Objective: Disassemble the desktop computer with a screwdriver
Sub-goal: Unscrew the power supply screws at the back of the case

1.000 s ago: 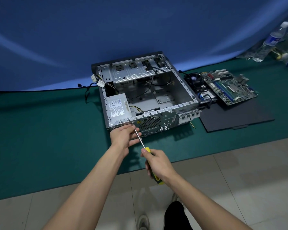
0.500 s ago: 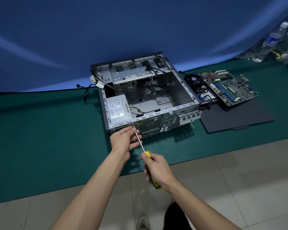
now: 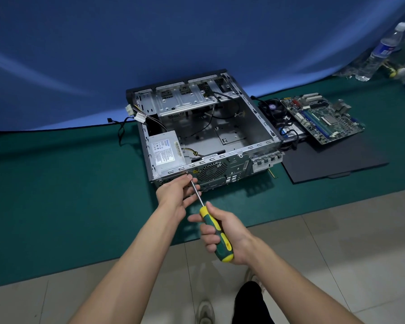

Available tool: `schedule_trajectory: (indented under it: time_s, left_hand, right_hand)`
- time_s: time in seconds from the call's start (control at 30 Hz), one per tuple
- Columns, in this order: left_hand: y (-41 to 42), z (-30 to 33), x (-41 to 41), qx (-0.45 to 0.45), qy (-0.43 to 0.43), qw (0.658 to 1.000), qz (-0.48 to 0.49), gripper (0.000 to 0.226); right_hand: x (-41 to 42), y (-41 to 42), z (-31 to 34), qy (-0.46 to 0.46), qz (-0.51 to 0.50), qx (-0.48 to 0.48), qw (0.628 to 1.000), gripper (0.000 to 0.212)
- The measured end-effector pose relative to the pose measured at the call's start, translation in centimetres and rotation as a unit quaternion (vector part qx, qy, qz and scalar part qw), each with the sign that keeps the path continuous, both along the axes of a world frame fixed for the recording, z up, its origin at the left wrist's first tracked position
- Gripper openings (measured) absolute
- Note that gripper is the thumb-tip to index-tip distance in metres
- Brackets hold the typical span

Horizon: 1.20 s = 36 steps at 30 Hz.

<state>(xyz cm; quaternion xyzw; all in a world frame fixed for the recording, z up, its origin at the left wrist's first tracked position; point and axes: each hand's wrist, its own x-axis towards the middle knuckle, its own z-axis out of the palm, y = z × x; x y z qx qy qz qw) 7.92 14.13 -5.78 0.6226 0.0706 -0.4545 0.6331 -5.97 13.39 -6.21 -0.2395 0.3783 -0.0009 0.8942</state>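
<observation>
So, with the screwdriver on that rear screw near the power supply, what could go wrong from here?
1. The screwdriver meets the rear panel at a slant, so its tip may slip off the screw.
2. The left hand holds the shaft near the tip; a slip could hurt its fingers.
3. Once loose, the screw could drop onto the green mat.

One open computer case [image 3: 204, 134] sits on the green mat, with one power supply [image 3: 165, 152] inside at its near left. One motherboard [image 3: 323, 119], one fan [image 3: 272, 108] and one black panel [image 3: 337, 160] lie right. One screwdriver [image 3: 214, 230], two hands. Far right, at least two bottles [image 3: 381, 52].
</observation>
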Motion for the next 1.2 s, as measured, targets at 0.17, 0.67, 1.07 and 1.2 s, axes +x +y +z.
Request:
schedule_trajectory:
  time_s: [0.17,0.67,1.07,1.2]
  left_hand:
    - [0.0,0.1,0.0,0.006,-0.003,1.0,0.002,0.004]
    - [-0.2,0.4,-0.2,0.012,0.005,1.0,0.013,0.009]
    - [0.0,0.4,0.0,0.02,0.001,1.0,0.008,0.007]
    - [-0.3,0.8,0.2,0.033,0.003,0.999,0.003,0.009]
  right_hand:
    - [-0.1,-0.1,-0.5,-0.027,-0.005,0.036,0.999,0.047]
    - [1.3,1.7,0.5,0.104,-0.026,-0.16,0.981,0.04]
    - [0.9,1.6,-0.2,0.036,-0.025,-0.085,0.995,0.046]
    - [0.7,1.1,-0.3,0.025,-0.019,-0.05,0.998,0.046]
